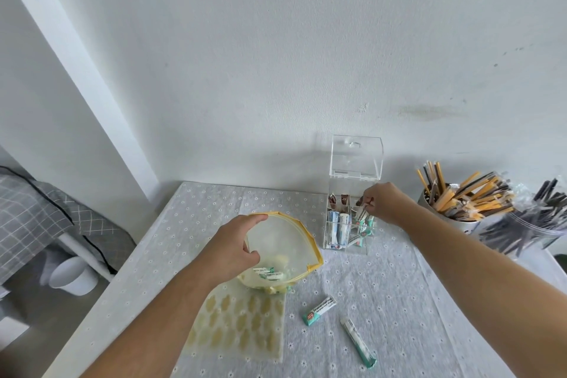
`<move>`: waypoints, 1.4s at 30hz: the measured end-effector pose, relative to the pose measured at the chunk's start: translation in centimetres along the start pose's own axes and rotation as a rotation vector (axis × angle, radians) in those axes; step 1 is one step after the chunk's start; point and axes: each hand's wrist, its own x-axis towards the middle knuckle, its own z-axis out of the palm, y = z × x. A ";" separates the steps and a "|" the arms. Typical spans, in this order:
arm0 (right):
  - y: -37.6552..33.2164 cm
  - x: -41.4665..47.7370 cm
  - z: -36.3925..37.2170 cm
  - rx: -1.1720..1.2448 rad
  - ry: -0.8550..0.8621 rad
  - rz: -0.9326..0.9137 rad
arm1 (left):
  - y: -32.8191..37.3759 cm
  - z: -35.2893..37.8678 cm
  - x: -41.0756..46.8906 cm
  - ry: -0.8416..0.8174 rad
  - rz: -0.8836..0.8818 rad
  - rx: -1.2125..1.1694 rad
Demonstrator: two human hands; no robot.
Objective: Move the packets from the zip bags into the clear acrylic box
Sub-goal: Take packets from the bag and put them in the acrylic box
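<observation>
A yellow-edged zip bag (288,233) stands open at the table's middle, and my left hand (236,247) grips its near rim, holding the mouth wide. A few teal-and-white packets (268,273) lie at its bottom. The clear acrylic box (349,224) stands to the right with its lid (356,156) raised, several packets upright inside. My right hand (385,201) is over the box's right compartment, fingertips pinched on a packet (363,213) at the opening. Two more packets, one (319,310) and another (359,342), lie loose on the cloth in front.
A flat zip bag with a yellow pattern (239,328) lies under my left forearm. At the right a white cup of orange and black wrapped sticks (457,202) and a clear bag of black sticks (527,221) stand. A wall backs the table; its left edge drops off.
</observation>
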 end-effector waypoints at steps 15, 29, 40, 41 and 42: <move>-1.2 -0.5 0.1 0.098 -0.040 -0.052 | -0.4 0.2 0.1 0.001 -0.018 0.007; -11.5 -8.5 -2.8 0.470 0.025 -0.306 | 0.8 0.8 -0.9 -0.036 -0.011 0.023; -18.8 -6.0 6.0 0.033 -0.318 -0.357 | -0.3 1.4 -4.1 -0.051 0.038 0.008; -19.1 -5.6 6.5 -0.015 -0.344 -0.351 | -0.6 1.3 -4.3 -0.047 0.037 0.011; -19.4 -5.2 7.1 -0.058 -0.368 -0.347 | -0.8 1.2 -4.5 -0.040 0.035 0.010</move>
